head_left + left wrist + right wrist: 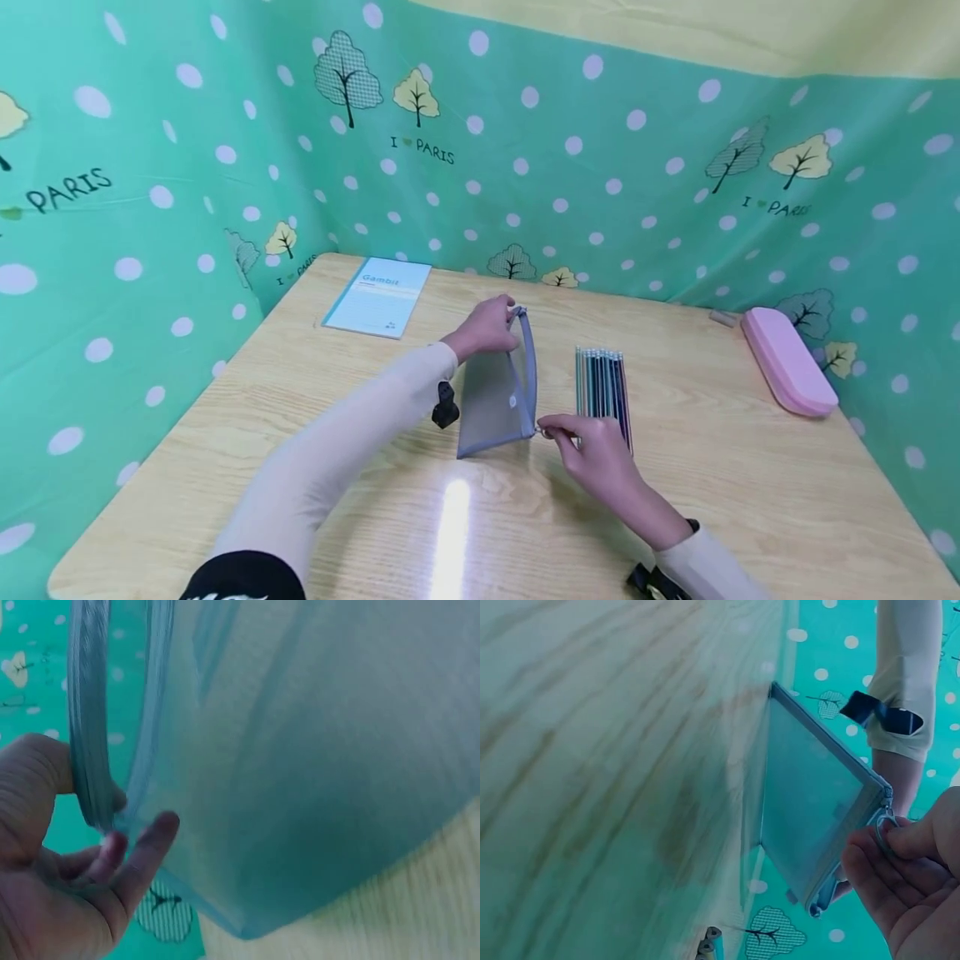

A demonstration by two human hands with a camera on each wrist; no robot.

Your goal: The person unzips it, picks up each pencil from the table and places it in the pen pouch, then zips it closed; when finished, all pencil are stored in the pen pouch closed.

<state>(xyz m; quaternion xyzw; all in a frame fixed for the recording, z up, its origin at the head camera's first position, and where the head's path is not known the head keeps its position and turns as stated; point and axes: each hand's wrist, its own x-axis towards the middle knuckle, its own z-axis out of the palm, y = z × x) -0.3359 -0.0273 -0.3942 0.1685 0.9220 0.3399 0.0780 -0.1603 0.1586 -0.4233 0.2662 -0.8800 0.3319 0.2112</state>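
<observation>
A grey-blue mesh zipper pouch (486,408) stands on its edge on the wooden table, its zipped side parted into a narrow gap. My left hand (487,327) pinches the pouch's far upper corner. In the left wrist view, the thumb lies against the zipper band (90,712) and other fingers spread beside the mesh. At the near end, my right hand (596,458) holds the ring-shaped zipper pull (886,831) between thumb and forefinger. A row of pencils (600,383) lies just right of the pouch, its near part overlapped by the right hand.
A light-blue notebook (381,296) lies at the back left of the table (360,517). Toward the right edge is a pink pencil case (787,358), with a small greyish block (722,318) beside it. A green dotted curtain (525,167) hangs behind and along the sides.
</observation>
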